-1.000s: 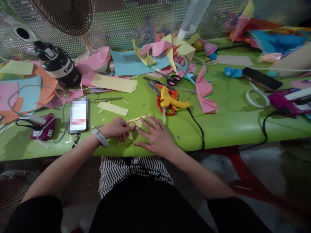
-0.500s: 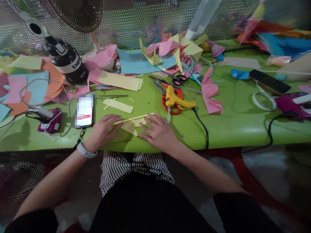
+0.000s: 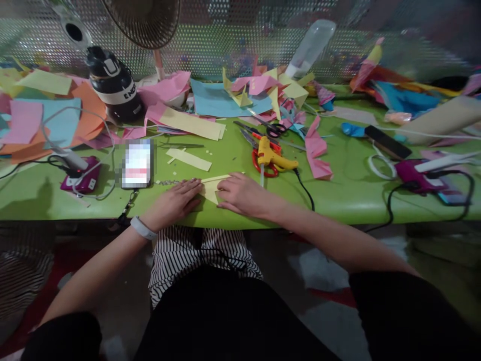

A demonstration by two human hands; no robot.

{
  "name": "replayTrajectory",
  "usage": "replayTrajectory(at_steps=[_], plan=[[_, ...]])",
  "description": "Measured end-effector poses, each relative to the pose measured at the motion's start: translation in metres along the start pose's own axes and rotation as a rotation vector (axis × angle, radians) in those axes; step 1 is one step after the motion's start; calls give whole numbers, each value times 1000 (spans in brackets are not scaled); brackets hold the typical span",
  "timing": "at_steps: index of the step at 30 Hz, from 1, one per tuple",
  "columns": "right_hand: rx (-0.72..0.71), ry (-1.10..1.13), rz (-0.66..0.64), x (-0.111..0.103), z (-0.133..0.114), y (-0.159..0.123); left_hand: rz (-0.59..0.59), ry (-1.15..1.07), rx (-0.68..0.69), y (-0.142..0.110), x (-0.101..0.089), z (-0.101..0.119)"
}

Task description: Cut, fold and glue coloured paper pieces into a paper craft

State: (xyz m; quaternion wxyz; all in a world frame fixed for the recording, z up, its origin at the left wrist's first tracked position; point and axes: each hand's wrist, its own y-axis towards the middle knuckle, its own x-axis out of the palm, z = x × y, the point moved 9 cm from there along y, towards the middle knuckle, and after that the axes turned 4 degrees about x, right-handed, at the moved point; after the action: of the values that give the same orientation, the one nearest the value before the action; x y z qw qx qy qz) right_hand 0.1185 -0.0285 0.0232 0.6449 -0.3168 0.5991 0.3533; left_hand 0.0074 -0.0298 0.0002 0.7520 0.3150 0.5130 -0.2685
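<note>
A pale yellow sheet of paper (image 3: pixel 209 191) lies at the table's front edge, with a narrow folded strip along its far side. My left hand (image 3: pixel 175 200) rests flat over its left end, fingers stretched out and close together, and hides that end. On the right part, my right hand (image 3: pixel 244 195) presses down with slightly bent fingers, its thumb apart from them. Just beyond the right hand are a yellow glue gun (image 3: pixel 272 155) and red-handled scissors (image 3: pixel 259 168). A cut yellow paper strip (image 3: pixel 191 159) lies beyond the left hand.
To the left are a phone (image 3: pixel 137 163), a purple power socket (image 3: pixel 84 175) and a black bottle (image 3: pixel 114 90). Black-handled scissors (image 3: pixel 276 129), crumpled pink paper (image 3: pixel 316 150) and coloured sheets lie behind. Another purple socket (image 3: pixel 417 175) with cables sits at the right.
My left hand has slid further over the paper, its fingers closer together. My right hand's spread fingers have drawn in and bent. The camera view has shifted slightly.
</note>
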Motion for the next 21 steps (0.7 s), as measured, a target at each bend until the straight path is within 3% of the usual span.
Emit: replayTrajectory(at_steps=[6,11,18,21], plan=[[30,-39,-11,0,-3,1,-31,-6,-29,0,0,-4],[39,-55,88,-4,-8,3,-40,-6,-38,3,-3,-3],[148,182,257,-3,12,0,103,17,-168,12,-8,1],[228,359,298,7,23,-4,107,35,-152,12,-6,6]])
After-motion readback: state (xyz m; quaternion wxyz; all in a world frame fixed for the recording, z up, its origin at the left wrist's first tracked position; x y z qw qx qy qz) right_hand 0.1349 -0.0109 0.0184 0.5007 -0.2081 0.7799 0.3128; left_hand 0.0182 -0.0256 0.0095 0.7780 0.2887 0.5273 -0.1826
